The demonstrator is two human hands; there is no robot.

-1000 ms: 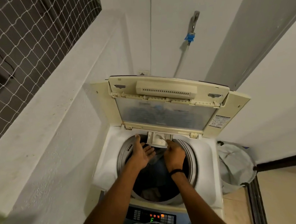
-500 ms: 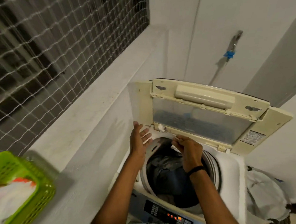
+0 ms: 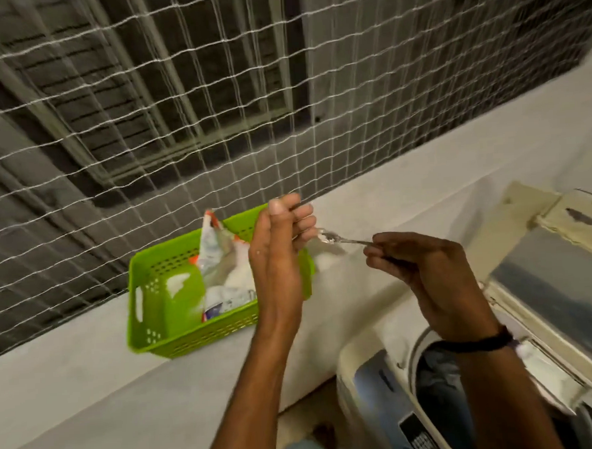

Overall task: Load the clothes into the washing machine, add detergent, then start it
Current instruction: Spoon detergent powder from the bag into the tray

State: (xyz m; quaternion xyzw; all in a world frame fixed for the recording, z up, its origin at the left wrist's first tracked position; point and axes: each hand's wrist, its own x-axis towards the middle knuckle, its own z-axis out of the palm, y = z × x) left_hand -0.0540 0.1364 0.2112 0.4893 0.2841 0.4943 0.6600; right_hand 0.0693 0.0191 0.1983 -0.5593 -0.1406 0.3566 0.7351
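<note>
Right hand [image 3: 427, 272] is pinching a spoon [image 3: 340, 240] near the basket [image 3: 147, 300]; left hand [image 3: 276, 259] is curling beside it, grip unclear.

No lettering reads on the detergent bag [image 3: 221, 262] (blurred) or control panel [image 3: 420, 439].

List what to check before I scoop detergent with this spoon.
1. Spoon gripped: ok, right hand holds its handle.
2. Spoon bowl empty: cannot tell, blurred.
3. Left hand free: cannot tell, its fingers sit right at the spoon's bowl.
4. Detergent bag within reach: ok, standing in the green basket.
5. Washer lid up: ok.
6. Clothes loaded: ok, dark fabric shows in the drum.
</note>
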